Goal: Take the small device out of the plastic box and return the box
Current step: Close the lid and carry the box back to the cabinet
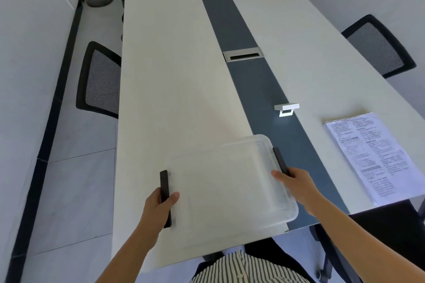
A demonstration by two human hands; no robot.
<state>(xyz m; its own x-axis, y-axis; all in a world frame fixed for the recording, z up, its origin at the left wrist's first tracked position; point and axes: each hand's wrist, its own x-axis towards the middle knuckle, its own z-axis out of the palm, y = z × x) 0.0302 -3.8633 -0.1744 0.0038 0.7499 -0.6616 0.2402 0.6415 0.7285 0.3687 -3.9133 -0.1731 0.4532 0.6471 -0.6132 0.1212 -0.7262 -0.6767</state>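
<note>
A clear plastic box (226, 185) with a lid and two black side latches lies on the near end of the long pale table (165, 89). My left hand (158, 204) grips the box's left side over the black latch. On the right side, my right hand (293, 180) holds the box at the other black latch. A small white device (286, 108) with a bracket under it sits on the dark centre strip, beyond the box and to its right. Nothing shows through the lid inside the box.
A stack of printed papers (368, 156) lies on the right table half. A metal cable port (243, 54) sits in the dark strip further away. Mesh-backed chairs stand at the left (99, 80) and right (379, 48) of the table.
</note>
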